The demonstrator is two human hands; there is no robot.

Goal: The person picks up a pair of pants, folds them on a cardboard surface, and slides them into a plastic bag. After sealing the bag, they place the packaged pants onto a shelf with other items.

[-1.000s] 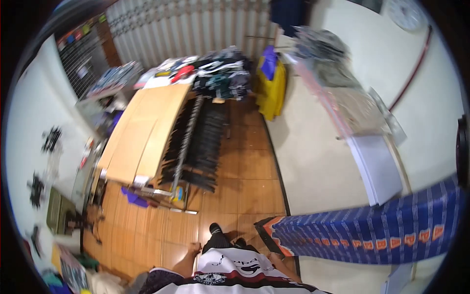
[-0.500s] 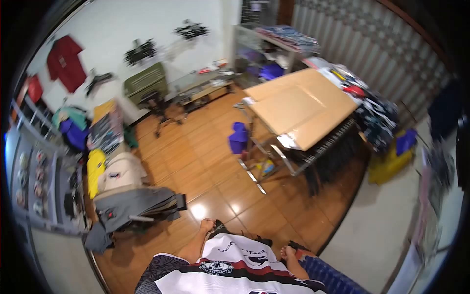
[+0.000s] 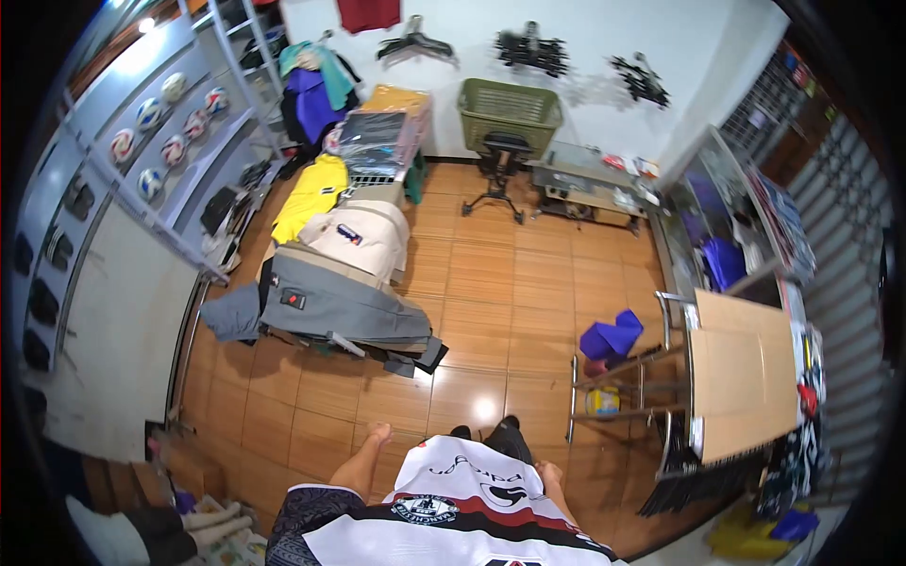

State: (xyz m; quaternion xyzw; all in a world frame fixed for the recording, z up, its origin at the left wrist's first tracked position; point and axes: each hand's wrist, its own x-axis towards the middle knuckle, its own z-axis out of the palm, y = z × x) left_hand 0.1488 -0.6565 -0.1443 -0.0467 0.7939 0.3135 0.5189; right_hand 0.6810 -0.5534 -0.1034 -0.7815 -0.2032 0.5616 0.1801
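My left hand (image 3: pixel 379 432) hangs in front of my body over the tiled floor, its fingers loosely curled and nothing showing in it. At my other side, my right hand (image 3: pixel 547 472) is low beside the white jersey (image 3: pixel 462 464) I wear, its fingers curled and partly hidden. Neither hand touches any goods. Nearest my left hand is a stack of clothes with grey trousers (image 3: pixel 349 300) on top. Beyond them lie beige garments (image 3: pixel 354 231) and a yellow shirt (image 3: pixel 311 198). A dark shoe (image 3: pixel 510 441) shows beneath the jersey.
A cardboard-topped table (image 3: pixel 746 368) on metal legs stands at right, a purple bag (image 3: pixel 612 335) beside it. A green basket (image 3: pixel 510 108) and black stool (image 3: pixel 503 151) stand by the back wall. Shelves of balls (image 3: pixel 173 149) line the left. Brown tiles (image 3: pixel 472 283) run between.
My view has turned right to left, so the clothes stack sits nearer the middle and the cardboard-topped table farther right. Both hands stay low and hold nothing visible.
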